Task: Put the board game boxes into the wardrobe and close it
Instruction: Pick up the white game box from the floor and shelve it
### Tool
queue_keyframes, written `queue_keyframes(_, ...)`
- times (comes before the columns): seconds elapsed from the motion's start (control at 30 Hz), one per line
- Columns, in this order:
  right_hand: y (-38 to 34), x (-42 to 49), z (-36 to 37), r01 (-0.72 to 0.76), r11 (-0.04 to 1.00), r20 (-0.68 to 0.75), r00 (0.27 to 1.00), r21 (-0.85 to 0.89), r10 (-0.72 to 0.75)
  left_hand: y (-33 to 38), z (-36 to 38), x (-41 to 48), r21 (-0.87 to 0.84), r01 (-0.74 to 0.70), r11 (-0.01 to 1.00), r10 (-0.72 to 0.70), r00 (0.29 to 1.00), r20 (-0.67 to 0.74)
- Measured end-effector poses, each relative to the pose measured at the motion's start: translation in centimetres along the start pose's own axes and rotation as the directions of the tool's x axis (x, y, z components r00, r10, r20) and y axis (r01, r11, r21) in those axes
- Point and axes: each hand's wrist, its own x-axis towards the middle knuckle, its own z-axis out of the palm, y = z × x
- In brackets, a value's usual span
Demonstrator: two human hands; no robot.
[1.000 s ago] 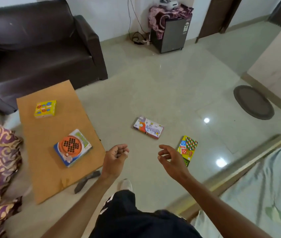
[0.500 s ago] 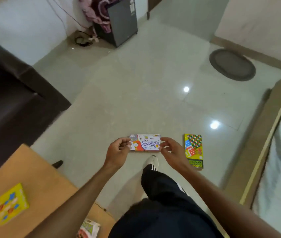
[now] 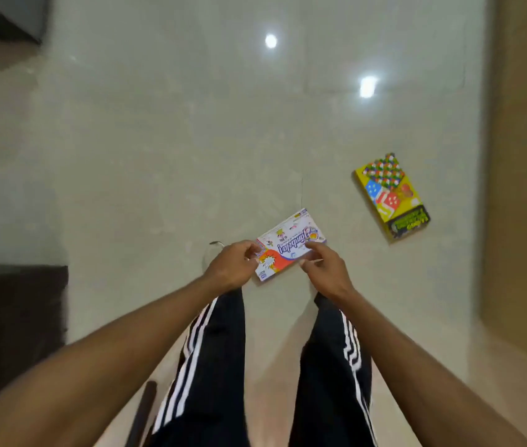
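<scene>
Two-handed fingertip pinch on the white game box [image 3: 291, 244], low by the floor [image 3: 159, 156]: left hand [image 3: 233, 267] at one end, right hand [image 3: 325, 272] along the near edge. Shallow hold, liable to slip or twist on rising. Yellow game box [image 3: 389, 195] flat on the floor nearby, easily missed.
</scene>
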Motion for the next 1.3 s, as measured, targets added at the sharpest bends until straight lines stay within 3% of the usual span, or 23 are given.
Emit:
queue_keyframes(0.13,6.9,7.7,7.1,-0.16,0.985,-0.062,0.985,0.057,0.164,-4.6,1.8,11.6,0.257,-0.038,0.966,-0.004,0.987,0.159)
queue_keyframes(0.27,14.9,16.2,14.8,-0.25,0.958,-0.116,0.957,0.139,0.266,-9.2,6.8,23.3,0.317,-0.105,0.943,0.015,0.962,0.274)
queue_keyframes(0.43,23.7,25.0,22.3,-0.301,0.912,-0.201,0.91,0.277,0.362,-14.7,13.3,35.5,0.295,-0.034,0.955,-0.022,0.983,0.183)
queue_keyframes(0.53,25.9,28.1,25.2,-0.212,0.859,-0.314,0.868,0.465,0.384,-17.5,16.3,39.5,0.317,-0.06,0.947,-0.017,0.972,0.234)
queue_keyframes(0.63,25.6,28.4,26.5,-0.136,0.854,-0.415,0.828,0.502,0.376,-18.7,17.2,39.3,0.258,-0.077,0.963,0.013,0.97,0.241)
queue_keyframes(0.8,22.0,23.4,23.3,-0.03,0.887,-0.496,0.82,0.462,0.286,-15.9,13.7,33.8,0.147,-0.106,0.984,0.062,0.958,0.279)
queue_keyframes(0.9,17.4,16.5,18.9,0.011,0.889,-0.509,0.824,0.457,0.251,-9.8,9.5,25.3,0.127,-0.163,0.978,0.117,0.943,0.313)
queue_keyframes(1.1,5.9,-5.8,7.5,0.061,0.865,-0.531,0.81,0.498,0.248,4.4,1.1,1.4,0.153,-0.342,0.927,0.253,0.873,0.417)
queue_keyframes(1.3,1.6,-25.6,-1.2,0.172,0.831,-0.623,0.744,0.53,0.244,13.3,-1.3,-16.7,0.183,-0.46,0.869,0.33,0.813,0.479)
